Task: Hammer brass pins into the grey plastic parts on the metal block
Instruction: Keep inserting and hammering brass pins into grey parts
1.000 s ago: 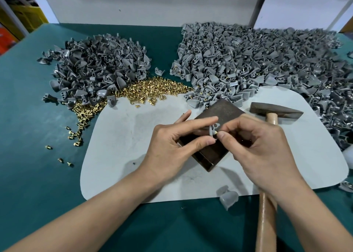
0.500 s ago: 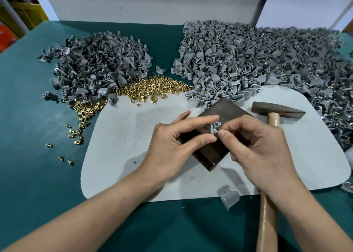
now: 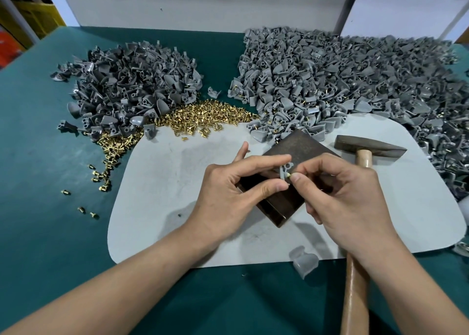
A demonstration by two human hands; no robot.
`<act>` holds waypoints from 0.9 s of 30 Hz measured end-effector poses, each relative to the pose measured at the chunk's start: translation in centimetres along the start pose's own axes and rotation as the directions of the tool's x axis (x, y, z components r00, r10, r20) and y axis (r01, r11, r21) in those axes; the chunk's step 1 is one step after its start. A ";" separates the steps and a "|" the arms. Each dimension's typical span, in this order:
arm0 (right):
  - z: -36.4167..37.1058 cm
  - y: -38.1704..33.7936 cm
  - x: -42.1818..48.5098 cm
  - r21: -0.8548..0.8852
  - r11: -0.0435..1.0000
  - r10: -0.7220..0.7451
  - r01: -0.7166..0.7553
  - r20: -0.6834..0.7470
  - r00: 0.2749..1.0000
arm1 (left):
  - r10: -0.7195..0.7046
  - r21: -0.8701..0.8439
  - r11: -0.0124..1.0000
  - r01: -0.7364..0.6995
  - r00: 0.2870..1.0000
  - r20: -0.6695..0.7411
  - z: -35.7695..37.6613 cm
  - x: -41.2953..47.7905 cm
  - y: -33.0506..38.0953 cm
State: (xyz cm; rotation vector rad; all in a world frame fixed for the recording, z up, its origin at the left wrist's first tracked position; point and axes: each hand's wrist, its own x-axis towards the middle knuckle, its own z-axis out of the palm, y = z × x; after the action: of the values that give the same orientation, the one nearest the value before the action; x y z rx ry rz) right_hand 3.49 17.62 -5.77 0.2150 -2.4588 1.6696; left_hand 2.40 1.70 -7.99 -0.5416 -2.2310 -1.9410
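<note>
On the green table (image 3: pixel 38 157), a smaller pile of grey plastic parts (image 3: pixel 132 88) sits far left, with loose brass pins (image 3: pixel 203 117) spilling along its near edge onto the pale mat (image 3: pixel 165 182). Over the dark metal block (image 3: pixel 302 144) mid-mat, the left hand (image 3: pixel 236 195) pinches one grey plastic part (image 3: pixel 284 169) between thumb and forefinger, while the right hand (image 3: pixel 347 202) pinches a brass pin (image 3: pixel 289 175) against it. Just right of the block lies the hammer (image 3: pixel 368 145), its handle running under the right wrist, and a larger heap of parts (image 3: pixel 355 81) fills the far right.
</note>
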 end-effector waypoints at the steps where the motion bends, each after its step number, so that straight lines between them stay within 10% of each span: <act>1: 0.0 0.0 0.0 -0.006 1.000 -0.003 0.003 -0.001 1.000 | 0.004 0.008 1.000 -0.004 1.000 0.001 0.0 0.0 0.0; 27: 0.3 0.0 0.1 0.126 0.991 0.041 -0.045 0.038 0.998 | -0.034 -0.008 0.999 0.034 0.999 -0.016 0.2 -0.1 0.2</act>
State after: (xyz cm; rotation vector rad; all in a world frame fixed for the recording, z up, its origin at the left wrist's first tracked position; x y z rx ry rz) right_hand 3.35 17.36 -5.87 0.2102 -2.4002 1.8578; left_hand 2.65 1.86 -7.84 -0.4905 -2.2383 -1.9643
